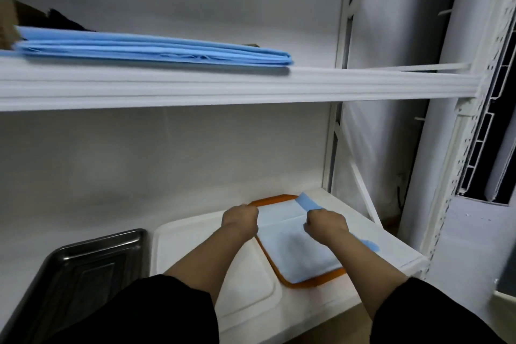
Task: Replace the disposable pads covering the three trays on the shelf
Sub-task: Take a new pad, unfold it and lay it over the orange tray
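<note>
- Gripping the pad (290, 246) on the orange tray (307, 284), left hand (240, 220) pinches its 9 o'clock edge, right hand (325, 223) its 3 o'clock edge.
- White tray (195, 243) borders at 9 o'clock.

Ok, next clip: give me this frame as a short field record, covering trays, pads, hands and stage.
setting: white shelf unit, two levels in view
lower level trays: metal tray left, white tray middle, orange tray right
pad in work: blue-and-white pad lying on the orange tray
left hand: grip on the pad's left edge
right hand: grip on the pad's right edge
upper level: stack of folded blue pads
bare trays: metal, white
stage: cannot tell if the pad is coming off or going on
</note>
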`<state>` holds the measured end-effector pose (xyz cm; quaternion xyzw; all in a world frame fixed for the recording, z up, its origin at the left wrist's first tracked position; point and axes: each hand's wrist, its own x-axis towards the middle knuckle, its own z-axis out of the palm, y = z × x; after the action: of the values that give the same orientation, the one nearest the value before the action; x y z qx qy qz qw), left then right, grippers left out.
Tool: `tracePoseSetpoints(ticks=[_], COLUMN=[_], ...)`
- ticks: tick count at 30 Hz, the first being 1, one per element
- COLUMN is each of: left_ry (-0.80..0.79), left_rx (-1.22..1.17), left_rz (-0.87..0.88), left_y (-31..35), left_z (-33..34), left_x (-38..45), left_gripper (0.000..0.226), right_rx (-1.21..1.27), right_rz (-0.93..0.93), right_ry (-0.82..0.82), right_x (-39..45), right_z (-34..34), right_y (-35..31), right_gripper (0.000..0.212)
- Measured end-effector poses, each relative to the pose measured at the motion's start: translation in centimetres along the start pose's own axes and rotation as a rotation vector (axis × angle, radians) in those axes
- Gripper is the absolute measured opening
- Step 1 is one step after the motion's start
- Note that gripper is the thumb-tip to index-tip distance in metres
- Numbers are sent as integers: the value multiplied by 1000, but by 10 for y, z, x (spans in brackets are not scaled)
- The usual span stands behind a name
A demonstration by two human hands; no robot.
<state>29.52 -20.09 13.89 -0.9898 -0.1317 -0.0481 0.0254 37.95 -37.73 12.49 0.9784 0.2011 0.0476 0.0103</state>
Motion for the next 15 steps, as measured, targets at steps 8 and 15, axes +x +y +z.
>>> tracePoseSetpoints(ticks=[8,15], left_ry=[260,523], left_rx=[80,392], left_rz=[107,329], left_y=[-32,-46], left_z=[-74,-139], left_x=[-51,-99], left_gripper=[17,13], right_rx=[4,28], right_rz=[-81,-129], right_ry=[214,496], right_x=[-44,-85], right_z=[-74,-135], right_y=[-42,-56], right_gripper=[15,22])
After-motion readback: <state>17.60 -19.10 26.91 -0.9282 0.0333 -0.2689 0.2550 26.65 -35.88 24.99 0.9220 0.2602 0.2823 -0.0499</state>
